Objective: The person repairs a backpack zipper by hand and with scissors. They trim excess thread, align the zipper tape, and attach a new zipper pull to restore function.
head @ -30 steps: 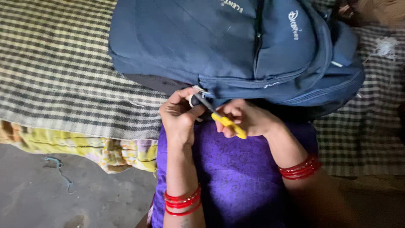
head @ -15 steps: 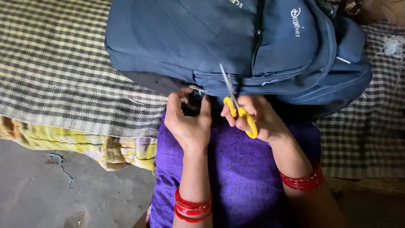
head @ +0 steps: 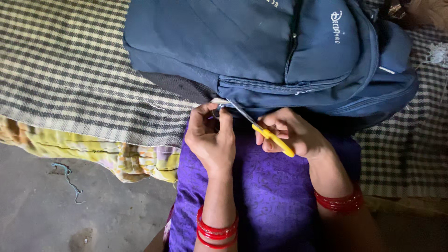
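Lying scissors: the yellow-handled scissors [head: 267, 132] run on a slant, handles low toward the person's lap, blades pointing up and left to the bag's lower edge.
Right hand: the right hand [head: 291, 133] has its fingers curled shut through the yellow handles.
Left hand: the left hand [head: 212, 137] pinches a small pale tab [head: 218, 101] at the hem of the blue backpack [head: 261, 51], fingers closed on it.
Change: half a second ago the blades stood nearly upright against the bag; now they lean far left, tips at the pinched tab.
Markings: small white printed logo on the backpack's upper right pocket.
Beneath: checked blanket [head: 60, 79] under the bag.
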